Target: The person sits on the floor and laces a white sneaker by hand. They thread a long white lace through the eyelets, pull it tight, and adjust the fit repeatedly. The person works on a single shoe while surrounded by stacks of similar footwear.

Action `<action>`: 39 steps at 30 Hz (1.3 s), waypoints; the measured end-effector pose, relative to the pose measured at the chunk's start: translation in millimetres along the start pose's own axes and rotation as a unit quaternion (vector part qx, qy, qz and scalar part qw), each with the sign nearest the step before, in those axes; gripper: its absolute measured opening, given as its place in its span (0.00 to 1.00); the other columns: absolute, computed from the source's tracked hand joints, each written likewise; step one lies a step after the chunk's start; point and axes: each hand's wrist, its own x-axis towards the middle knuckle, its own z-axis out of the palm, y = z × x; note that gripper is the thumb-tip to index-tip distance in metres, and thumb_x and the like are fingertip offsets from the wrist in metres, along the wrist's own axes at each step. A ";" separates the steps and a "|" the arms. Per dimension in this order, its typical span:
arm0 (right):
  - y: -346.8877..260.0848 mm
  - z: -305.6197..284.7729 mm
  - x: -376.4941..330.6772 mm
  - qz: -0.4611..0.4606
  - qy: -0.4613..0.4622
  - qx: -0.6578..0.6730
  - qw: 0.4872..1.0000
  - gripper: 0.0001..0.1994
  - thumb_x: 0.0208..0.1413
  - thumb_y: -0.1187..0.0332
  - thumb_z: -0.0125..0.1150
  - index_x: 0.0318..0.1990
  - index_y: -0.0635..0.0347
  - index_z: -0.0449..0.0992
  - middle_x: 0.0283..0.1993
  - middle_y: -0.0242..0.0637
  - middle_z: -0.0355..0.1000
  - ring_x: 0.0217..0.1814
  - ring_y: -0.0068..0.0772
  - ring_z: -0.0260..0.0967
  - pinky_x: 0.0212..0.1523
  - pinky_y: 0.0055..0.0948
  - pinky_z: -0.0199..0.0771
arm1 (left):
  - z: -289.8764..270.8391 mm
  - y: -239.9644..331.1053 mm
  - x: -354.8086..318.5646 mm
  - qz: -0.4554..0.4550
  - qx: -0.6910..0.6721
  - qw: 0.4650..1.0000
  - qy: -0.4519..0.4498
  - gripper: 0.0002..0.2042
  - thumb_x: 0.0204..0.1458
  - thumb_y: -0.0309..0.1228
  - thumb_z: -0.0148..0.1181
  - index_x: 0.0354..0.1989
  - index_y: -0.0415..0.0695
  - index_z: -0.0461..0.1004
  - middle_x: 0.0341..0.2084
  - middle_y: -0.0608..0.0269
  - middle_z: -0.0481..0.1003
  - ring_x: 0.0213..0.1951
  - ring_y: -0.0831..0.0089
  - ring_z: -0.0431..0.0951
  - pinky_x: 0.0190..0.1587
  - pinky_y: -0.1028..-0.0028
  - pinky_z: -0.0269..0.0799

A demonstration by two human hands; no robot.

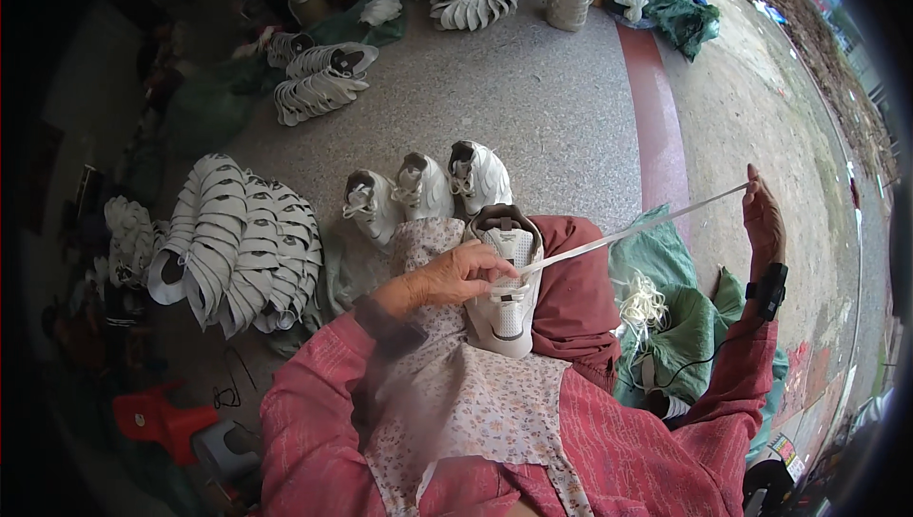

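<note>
White sneaker [504, 274], grey-trimmed at the collar, is rested on the lap and steadied by the left hand [456, 274], fingers pinched at its eyelets. Flat white lace [628, 230] is drawn taut to the raised right hand [764, 222], closed on its end. Loose laces [642, 306] are piled in a green sack [680, 322] alongside.

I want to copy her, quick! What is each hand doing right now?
Left hand: closed, pinching the white shoelace against the white sneaker on the lap.
Right hand: closed on the shoelace's far end, pulling it taut.
</note>
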 end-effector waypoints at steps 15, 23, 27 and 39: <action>-69.2 170.0 -74.0 -0.122 -0.282 0.006 0.952 0.28 0.68 0.77 0.45 0.72 0.69 0.46 0.44 0.35 0.64 0.36 0.24 0.61 0.32 0.23 0.65 | 84.8 41.9 77.8 0.038 0.651 0.757 0.043 0.14 0.54 0.27 0.54 0.47 0.35 0.75 0.39 0.52 0.79 0.33 0.73 0.80 0.29 0.70 0.74; -47.8 83.6 -24.7 -0.021 -0.180 0.233 0.956 0.19 0.69 0.75 0.47 0.66 0.67 0.62 0.47 0.40 0.74 0.35 0.25 0.67 0.35 0.22 0.72 | 40.7 111.6 33.2 0.092 -0.134 0.950 -0.266 0.16 0.59 0.24 0.52 0.55 0.45 0.75 0.33 0.54 0.81 0.35 0.58 0.81 0.38 0.63 0.75; -16.0 -9.7 -8.4 0.031 -0.011 0.349 0.937 0.14 0.68 0.75 0.50 0.59 0.65 0.71 0.45 0.41 0.79 0.31 0.26 0.69 0.31 0.25 0.74 | -15.8 112.5 -18.0 0.186 -0.338 0.910 -0.153 0.16 0.59 0.25 0.58 0.56 0.43 0.77 0.36 0.55 0.81 0.35 0.73 0.80 0.39 0.73 0.75; 110.5 -157.0 -17.8 0.013 0.273 0.306 0.912 0.08 0.65 0.78 0.52 0.50 0.66 0.71 0.34 0.39 0.75 0.34 0.36 0.76 0.42 0.32 0.85 | -36.4 -21.1 -198.0 -0.387 -0.125 0.783 0.471 0.17 0.57 0.28 0.63 0.55 0.43 0.77 0.44 0.56 0.81 0.27 0.74 0.76 0.31 0.77 0.70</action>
